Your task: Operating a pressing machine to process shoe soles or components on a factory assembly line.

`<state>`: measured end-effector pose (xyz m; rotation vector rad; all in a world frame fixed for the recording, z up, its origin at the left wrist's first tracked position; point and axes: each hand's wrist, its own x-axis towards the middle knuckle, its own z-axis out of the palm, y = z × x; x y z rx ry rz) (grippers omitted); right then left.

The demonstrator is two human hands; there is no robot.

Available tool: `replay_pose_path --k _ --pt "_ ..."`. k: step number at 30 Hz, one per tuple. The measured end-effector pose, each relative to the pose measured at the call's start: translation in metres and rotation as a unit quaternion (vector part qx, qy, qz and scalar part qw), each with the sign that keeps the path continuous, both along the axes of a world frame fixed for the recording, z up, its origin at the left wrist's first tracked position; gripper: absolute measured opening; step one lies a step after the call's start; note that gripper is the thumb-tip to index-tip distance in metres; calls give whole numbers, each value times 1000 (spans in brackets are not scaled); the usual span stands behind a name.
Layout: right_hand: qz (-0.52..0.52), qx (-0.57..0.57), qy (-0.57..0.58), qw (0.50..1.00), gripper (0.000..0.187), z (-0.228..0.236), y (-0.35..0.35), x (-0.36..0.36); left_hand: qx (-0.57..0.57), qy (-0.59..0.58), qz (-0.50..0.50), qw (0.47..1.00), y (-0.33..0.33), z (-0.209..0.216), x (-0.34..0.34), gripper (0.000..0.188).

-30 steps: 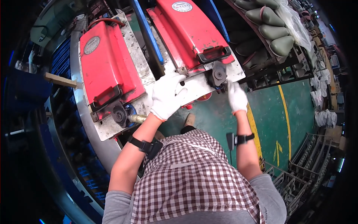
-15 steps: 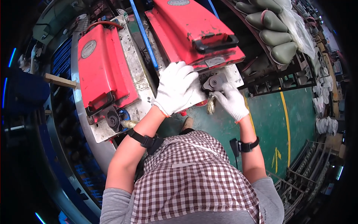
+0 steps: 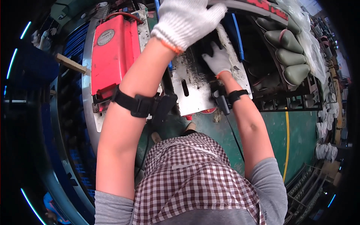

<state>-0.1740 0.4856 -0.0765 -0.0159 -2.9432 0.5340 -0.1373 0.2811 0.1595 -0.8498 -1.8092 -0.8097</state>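
One green floor under everything, well below bench height. On it to my right, a dark rack with green shoe-shaped pieces above. To my left, a red cover lying down on its bench. Straight ahead, the lid, the thing at hand: it stands up off its plate, dark edge across the top of view, red patches on it. Looks like rigid metal; I judge it heavy and stiff, hard to break, a bit slick to knit cotton. Best hold, I'd say, is the middle of its front edge, palm under, so the weight sits square. Left hand: white glove, thumb stretched out at the lid's edge, other fingers running out of view; whether they grasp it I cannot tell. Right hand: released, fingers spread, nothing seen in it, over the dark hollow behind the plate; contact unclear. Smallest: a slot in the plate, a red knob below its front edge.
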Motion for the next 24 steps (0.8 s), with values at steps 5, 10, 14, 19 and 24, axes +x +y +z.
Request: replay_pose_path --k 5,10,14,19,24 --pt "-122 -557 -122 812 55 41 24 17 5 7 5 1000 -15 -7 7 42" --pt "-28 -733 -241 635 66 37 23 86 150 -293 -29 944 -60 -80 78 62" --pt "3 -768 -289 571 69 26 -6 136 362 -575 -125 723 -90 -132 146 86" --pt "129 -773 -342 518 74 60 -52 168 361 -549 -165 736 -64 -138 201 94" --pt "445 -445 -328 705 76 94 -97 160 704 -459 -163 516 -64 -152 242 67"
